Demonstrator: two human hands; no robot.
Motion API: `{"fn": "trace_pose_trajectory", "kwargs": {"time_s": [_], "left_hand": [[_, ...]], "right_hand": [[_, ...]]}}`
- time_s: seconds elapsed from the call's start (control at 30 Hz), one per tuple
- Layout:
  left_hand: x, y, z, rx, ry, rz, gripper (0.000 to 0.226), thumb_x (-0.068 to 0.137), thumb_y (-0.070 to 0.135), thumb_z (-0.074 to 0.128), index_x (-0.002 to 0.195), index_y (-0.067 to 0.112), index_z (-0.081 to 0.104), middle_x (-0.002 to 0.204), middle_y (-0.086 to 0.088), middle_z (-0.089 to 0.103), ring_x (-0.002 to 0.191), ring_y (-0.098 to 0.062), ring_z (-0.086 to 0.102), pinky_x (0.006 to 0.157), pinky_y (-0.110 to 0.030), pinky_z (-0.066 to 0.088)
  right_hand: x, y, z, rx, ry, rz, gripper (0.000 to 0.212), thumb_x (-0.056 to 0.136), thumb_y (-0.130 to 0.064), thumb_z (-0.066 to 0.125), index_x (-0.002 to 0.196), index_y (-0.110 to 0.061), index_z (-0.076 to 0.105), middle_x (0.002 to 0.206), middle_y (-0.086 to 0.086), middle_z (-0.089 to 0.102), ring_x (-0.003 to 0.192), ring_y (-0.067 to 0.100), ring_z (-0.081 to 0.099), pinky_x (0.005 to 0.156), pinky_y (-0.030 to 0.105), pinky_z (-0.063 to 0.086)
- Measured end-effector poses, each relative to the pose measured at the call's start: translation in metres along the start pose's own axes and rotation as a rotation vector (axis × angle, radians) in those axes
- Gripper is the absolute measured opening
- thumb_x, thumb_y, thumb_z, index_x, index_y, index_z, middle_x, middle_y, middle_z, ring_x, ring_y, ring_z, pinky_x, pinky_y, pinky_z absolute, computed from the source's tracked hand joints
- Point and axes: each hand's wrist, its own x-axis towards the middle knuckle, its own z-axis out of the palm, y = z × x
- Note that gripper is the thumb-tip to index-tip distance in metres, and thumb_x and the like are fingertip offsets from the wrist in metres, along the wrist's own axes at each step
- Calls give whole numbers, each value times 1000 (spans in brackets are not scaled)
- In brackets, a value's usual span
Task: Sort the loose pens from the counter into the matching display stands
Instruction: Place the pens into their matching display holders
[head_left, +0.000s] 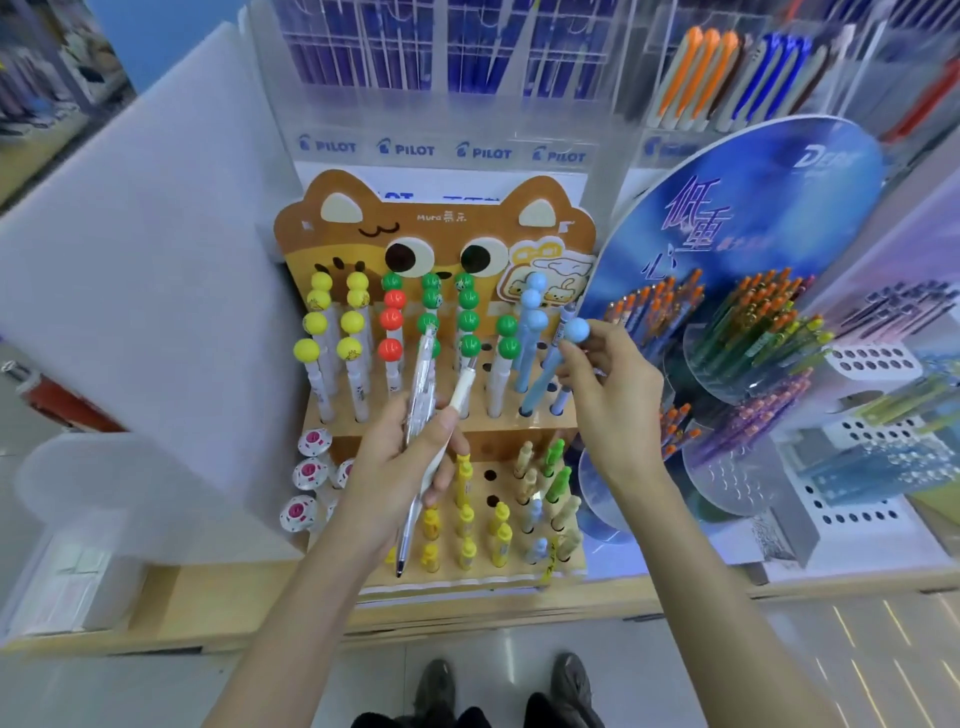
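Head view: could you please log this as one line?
left hand grips two pens | right hand pinches blue ball-top pen | at cat stand

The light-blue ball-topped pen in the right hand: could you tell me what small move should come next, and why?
Probably ease the light-blue ball-topped pen down into a front hole of the orange cat-faced stand. The right hand pinches it, tilted, beside the matching light-blue pens, with its lower end at that row of holes.

Bright, even shop light (soft shadows); wide-angle bending and smeared blur toward edges, perhaps motion.
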Motion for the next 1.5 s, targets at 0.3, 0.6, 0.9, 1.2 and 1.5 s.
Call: {"fn": "trace_pose_trajectory", "kwargs": {"time_s": [0.3,0.6,0.9,1.2,1.5], "left_hand": [[-1,4,2,2,9,-9,26,82,37,60,102,21,57,70,0,63,44,-10,46,37,-20,35],[3,6,4,2,12,5,27,84,34,59,103,16,55,70,0,63,45,-10,47,37,-20,36],[6,10,12,-13,-21,45,20,85,33,56,97,18,54,69,0,63,43,-11,46,38,-21,36],[14,19,75,-54,-309,22,18,92,38,50,95,22,56,65,-1,62,41,-13,49,38,-20,37],[6,-5,176,53,-572,-41,29,90,49,51,101,22,55,94,0,75,88,-17,72,71,-23,56]], "right_hand": [[4,3,8,-92,-112,-31,17,96,-13,55,112,-12,59,94,1,67,84,20,66,76,44,54],[4,12,13,-243,-166,-199,12,96,-9,51,108,-9,47,83,12,62,74,31,60,61,46,50],[-17,2,5,-137,-128,-45,57,94,-9,57,140,-35,37,103,-4,68,77,16,67,69,33,53],[-44,-49,-47,489,-167,340,26,88,-29,61,78,-5,65,59,-2,57,50,14,58,55,26,48],[-76,-7,-147,543,349,453,12,90,-17,63,80,-11,63,75,5,66,74,19,62,66,22,48]]}}
